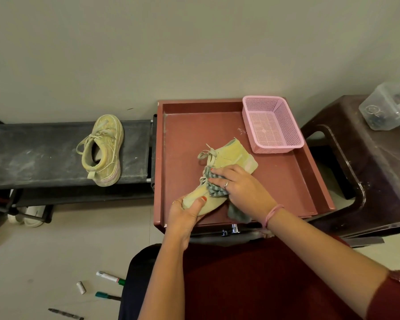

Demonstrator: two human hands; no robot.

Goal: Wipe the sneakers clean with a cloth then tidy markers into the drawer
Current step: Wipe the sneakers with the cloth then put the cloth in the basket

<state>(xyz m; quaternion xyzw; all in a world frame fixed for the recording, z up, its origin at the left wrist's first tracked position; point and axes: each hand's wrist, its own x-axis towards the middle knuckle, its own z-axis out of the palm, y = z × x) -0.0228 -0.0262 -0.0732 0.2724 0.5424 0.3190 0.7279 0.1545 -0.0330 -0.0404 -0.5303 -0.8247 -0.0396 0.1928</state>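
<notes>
A yellow-green sneaker (pixel 231 158) lies on its side on the red-brown tray-like top (pixel 286 181) of a small cabinet. My left hand (pixel 185 215) grips its toe, thumb on the upper. My right hand (pixel 238 183) presses a grey checked cloth (pixel 214 188) against the sneaker's middle near the laces; the cloth's tail hangs below my wrist. The second sneaker (pixel 102 151) rests on a black rack (pixel 32 155) to the left. Markers lie on the floor at lower left: a white one with a green cap (pixel 110 277), a teal one (pixel 106 296) and a dark one (pixel 65 314).
A pink mesh basket (pixel 273 123) stands at the tray's back right corner. A dark brown plastic stool (pixel 367 169) with a clear plastic box (pixel 388 107) is on the right. Metal drawer knobs (pixel 231 229) show under the tray's front edge. A small white cylinder (pixel 80 287) lies near the markers.
</notes>
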